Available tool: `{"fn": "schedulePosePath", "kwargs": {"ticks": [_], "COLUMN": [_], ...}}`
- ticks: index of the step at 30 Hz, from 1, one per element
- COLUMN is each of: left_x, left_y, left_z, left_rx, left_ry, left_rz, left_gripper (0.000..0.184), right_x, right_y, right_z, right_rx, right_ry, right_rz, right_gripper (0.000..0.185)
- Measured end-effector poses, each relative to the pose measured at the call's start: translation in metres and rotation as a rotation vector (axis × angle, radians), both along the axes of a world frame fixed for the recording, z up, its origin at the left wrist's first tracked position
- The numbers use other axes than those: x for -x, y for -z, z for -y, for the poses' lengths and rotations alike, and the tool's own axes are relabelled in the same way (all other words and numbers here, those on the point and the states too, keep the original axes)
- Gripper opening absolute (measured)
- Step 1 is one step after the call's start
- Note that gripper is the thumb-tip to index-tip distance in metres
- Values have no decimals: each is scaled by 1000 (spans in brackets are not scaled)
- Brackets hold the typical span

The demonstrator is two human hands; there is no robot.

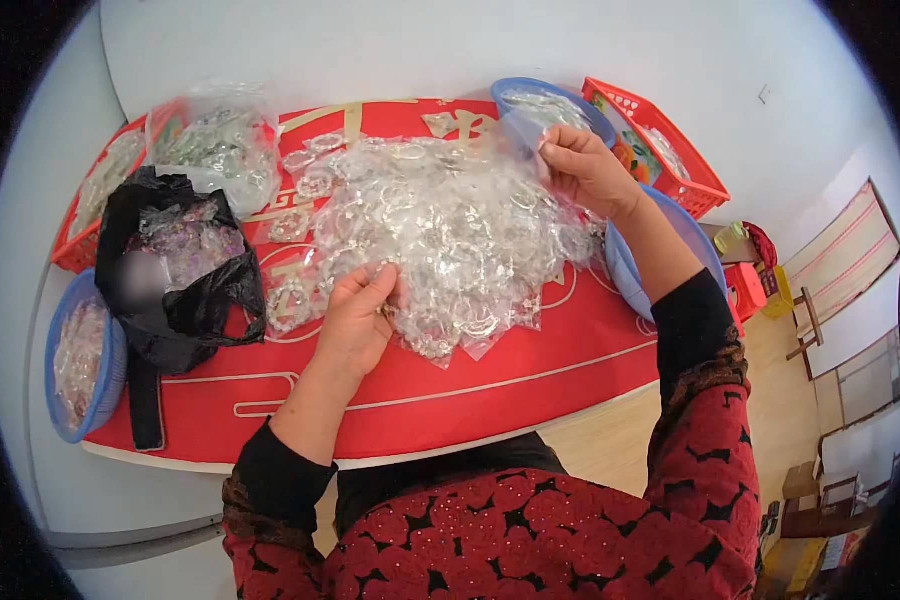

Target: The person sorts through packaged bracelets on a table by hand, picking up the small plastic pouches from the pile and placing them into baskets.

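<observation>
In the head view, the work is at a table with a red cover (530, 375), and a wide heap of clear packets (450, 235) lies in its middle, with pale, shiny strings of beads inside them. The right hand (580, 170) is raised at the far right side of this heap; its thumb and bent fingers are pinched together on a thin clear bag (523, 138), which hangs over the packets. The left hand (358, 315) is at the near left edge of the heap, the thumb brought close to the curled forefinger — whether something is held between them, I cannot tell. To the left stand an open black bag (185, 335) with packets inside, and a filled clear sack (215, 150) just behind it. To the right, beside the right forearm, there is a blue basin (695, 220), and farther back a red basket (712, 198).
</observation>
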State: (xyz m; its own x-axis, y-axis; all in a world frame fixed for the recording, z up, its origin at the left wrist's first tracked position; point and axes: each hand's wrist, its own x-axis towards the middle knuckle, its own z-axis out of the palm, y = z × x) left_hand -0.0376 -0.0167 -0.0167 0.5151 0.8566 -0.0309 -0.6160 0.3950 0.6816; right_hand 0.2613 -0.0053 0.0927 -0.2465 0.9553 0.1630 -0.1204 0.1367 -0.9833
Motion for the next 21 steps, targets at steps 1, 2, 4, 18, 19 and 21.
{"fn": "schedulePosePath", "kwargs": {"ticks": [1,2,4,18,19,21], "left_x": [0,1,-2,-3,-2,-2], "left_y": [1,1,1,0,0,2], "left_z": [0,0,0,5,4,0], "left_rx": [-5,-7,-14,-75,-75,-67], "left_ry": [11,20,2,-47,-73,-118], "left_rz": [8,15,11,-77,-73,-63], "left_gripper": [7,7,7,13,12,9], "right_x": [5,14,47,95,92,75], "right_y": [-4,-9,-18,20,15,3], "right_z": [8,19,41,37,35,27], "right_rx": [17,24,45,235,201,99], "right_ry": [-70,-109,-193,-154,-90,118], "right_rz": [-47,-88,-176,284,271,403], "right_gripper": [15,15,14,8,8,8]}}
